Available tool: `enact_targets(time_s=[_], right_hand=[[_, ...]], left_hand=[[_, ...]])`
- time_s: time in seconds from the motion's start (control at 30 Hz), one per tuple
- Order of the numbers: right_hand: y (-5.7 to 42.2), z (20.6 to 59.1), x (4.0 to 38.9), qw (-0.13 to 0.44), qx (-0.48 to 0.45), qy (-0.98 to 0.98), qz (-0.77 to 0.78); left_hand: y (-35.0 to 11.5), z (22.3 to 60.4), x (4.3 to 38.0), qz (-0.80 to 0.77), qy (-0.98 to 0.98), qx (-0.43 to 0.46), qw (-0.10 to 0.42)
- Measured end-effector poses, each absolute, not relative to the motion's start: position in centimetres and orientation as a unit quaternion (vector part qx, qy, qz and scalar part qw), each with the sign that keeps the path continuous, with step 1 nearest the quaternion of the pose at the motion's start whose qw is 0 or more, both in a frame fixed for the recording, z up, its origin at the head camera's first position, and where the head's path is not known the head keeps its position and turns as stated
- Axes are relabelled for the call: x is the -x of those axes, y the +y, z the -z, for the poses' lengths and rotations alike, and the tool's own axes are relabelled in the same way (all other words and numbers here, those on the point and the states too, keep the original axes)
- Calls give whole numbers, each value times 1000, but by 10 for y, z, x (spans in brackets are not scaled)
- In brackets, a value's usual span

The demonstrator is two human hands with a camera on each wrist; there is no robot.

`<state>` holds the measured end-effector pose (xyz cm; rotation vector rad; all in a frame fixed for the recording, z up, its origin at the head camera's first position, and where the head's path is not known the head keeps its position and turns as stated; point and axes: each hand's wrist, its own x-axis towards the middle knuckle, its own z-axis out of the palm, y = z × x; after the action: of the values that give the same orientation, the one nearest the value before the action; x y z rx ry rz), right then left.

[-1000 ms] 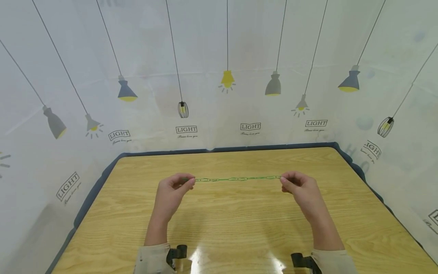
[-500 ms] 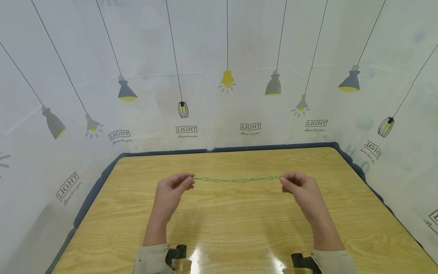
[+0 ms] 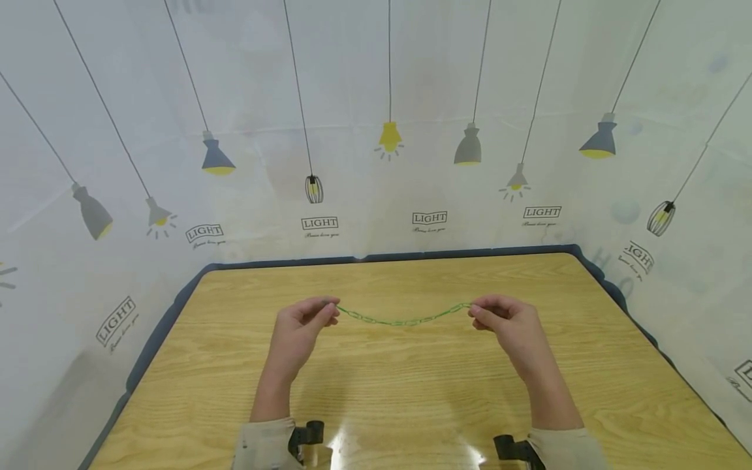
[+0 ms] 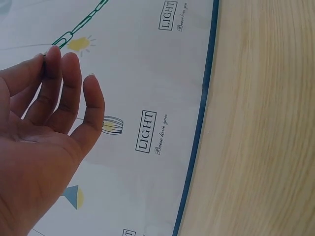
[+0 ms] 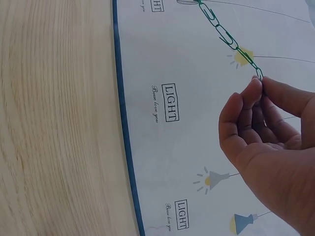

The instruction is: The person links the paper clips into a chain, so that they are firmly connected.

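Note:
A chain of green paper clips hangs in a shallow curve between both hands, above the wooden table. Its left end is pinched between the thumb and fingers of my left hand. At the other end, my right hand pinches the last clip between thumb and fingertips. In the right wrist view the linked paper clips run up and left from the fingertips. The left wrist view shows the chain rising from the left fingertips, which cover part of the end clip.
The wooden table spreads beneath both hands, with a dark blue edge along its back. Behind it stands a pale wall covering printed with hanging lamps. A black wrist mount sits at the left sleeve, another mount at the right.
The paper clip chain was stretched nearly straight and now sags in the middle. My hands have come closer together, the right one moving left and the left one slightly right.

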<state>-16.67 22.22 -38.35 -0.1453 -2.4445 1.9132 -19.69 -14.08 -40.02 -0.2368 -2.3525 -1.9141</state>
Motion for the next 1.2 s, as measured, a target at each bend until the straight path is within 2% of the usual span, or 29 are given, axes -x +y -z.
enact_targets(time_s=[0.37, 1.2], right_hand=[[219, 384, 167, 22, 55, -785, -616], [215, 384, 168, 18, 42, -760, -648]], left_hand=[[-135, 403, 198, 626, -775, 82, 37], [-127, 403, 196, 606, -788, 90, 56]])
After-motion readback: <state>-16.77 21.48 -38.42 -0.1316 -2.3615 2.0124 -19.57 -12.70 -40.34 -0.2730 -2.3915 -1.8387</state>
